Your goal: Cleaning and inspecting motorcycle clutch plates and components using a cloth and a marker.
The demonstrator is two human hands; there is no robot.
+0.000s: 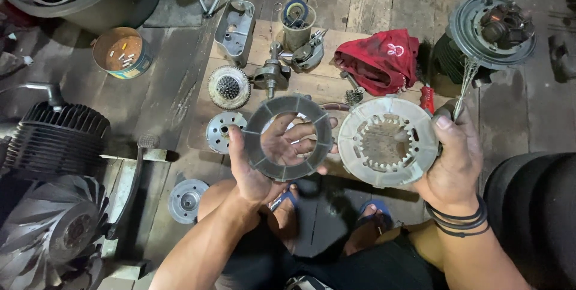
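My left hand [264,161] holds a dark grey ring-shaped friction disc [258,123] with segmented pads; my fingers pass through its open centre. My right hand [455,158] grips a pale metal disc [363,123] with a toothed inner hole, held by its right edge. The two discs are side by side, nearly touching, above my knees. Black bands circle my right wrist.
On a wooden board [327,83] lie a gear cluster [228,86], a round hub [221,130], a crank piece [271,74], a metal cover [234,29], a cup [298,25] and a red cloth [381,59]. A finned engine cylinder [57,137] and fan [51,230] sit left; a tin [122,53] behind.
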